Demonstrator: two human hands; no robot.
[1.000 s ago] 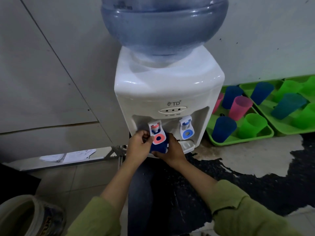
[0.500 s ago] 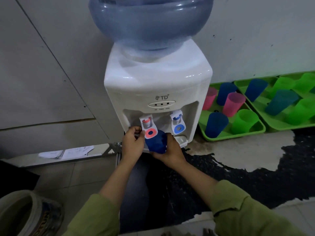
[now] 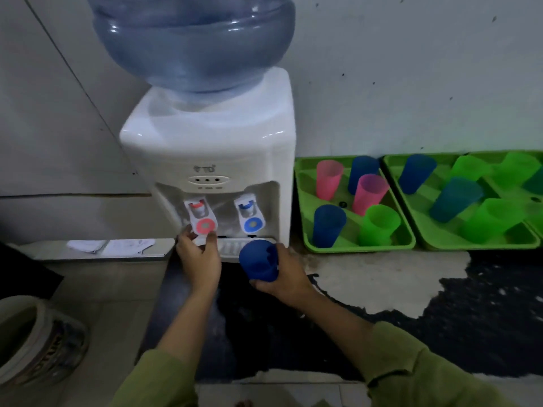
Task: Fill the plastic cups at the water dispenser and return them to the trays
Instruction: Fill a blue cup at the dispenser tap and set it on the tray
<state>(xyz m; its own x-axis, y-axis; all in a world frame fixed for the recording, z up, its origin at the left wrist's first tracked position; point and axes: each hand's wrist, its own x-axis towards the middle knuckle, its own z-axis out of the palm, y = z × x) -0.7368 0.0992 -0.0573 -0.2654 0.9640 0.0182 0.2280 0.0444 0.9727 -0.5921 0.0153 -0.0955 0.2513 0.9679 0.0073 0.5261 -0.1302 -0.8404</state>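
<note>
Head view: the right hand (image 3: 283, 279) gripped a blue cup (image 3: 258, 264) just in front of the water dispenser (image 3: 211, 142), with the left hand (image 3: 198, 259) up at the red tap lever (image 3: 205, 225).

Blur hid whether the cup held water. The left thumb and forefinger flanked the lever's lower edge; pinching or merely touching could not be told. Both forearms reached forward from green sleeves, the right palm under the cup's base. Five cups stood in the near green tray (image 3: 358, 247) beside the dispenser. The second tray (image 3: 476, 245) was cut off at the right edge.
</note>
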